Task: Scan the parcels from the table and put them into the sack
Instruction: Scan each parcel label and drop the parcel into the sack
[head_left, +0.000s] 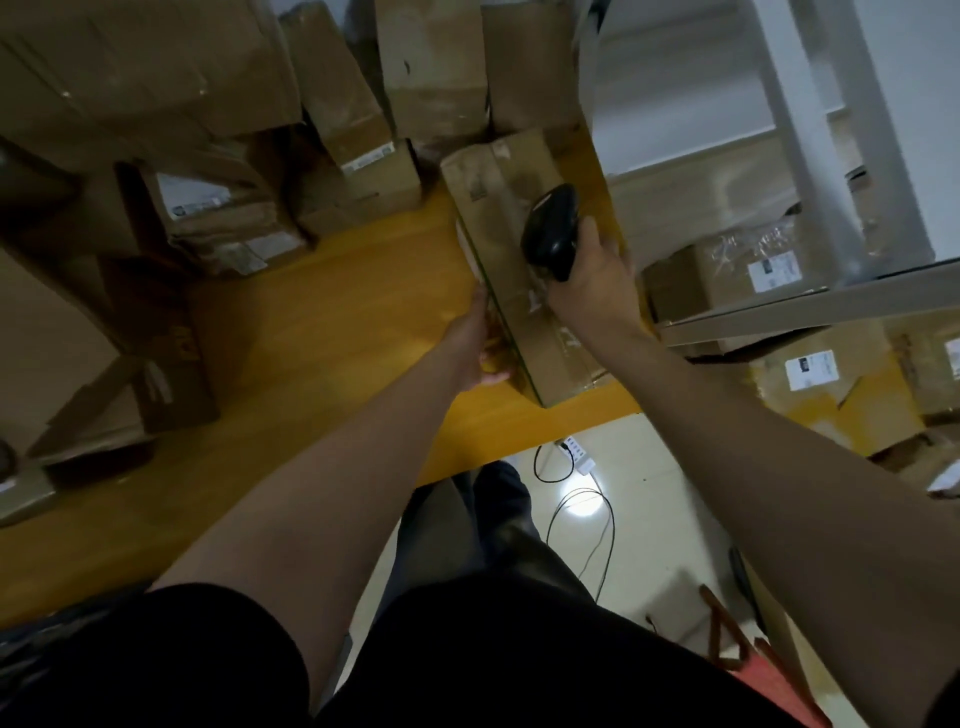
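Long brown parcel (524, 270) at centre frame on the yellow table (332, 332), left hand (475, 348) gripping its left edge, right hand (589, 275) wrapped around a black scanner (550, 231) above it, more boxes (218, 208) upper left

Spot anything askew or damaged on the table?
The long parcel that the left hand holds lies skewed, near corner at the front edge of the table, its tape wrinkled and scuffed. Cartons behind it lean unevenly. Nothing spilled.
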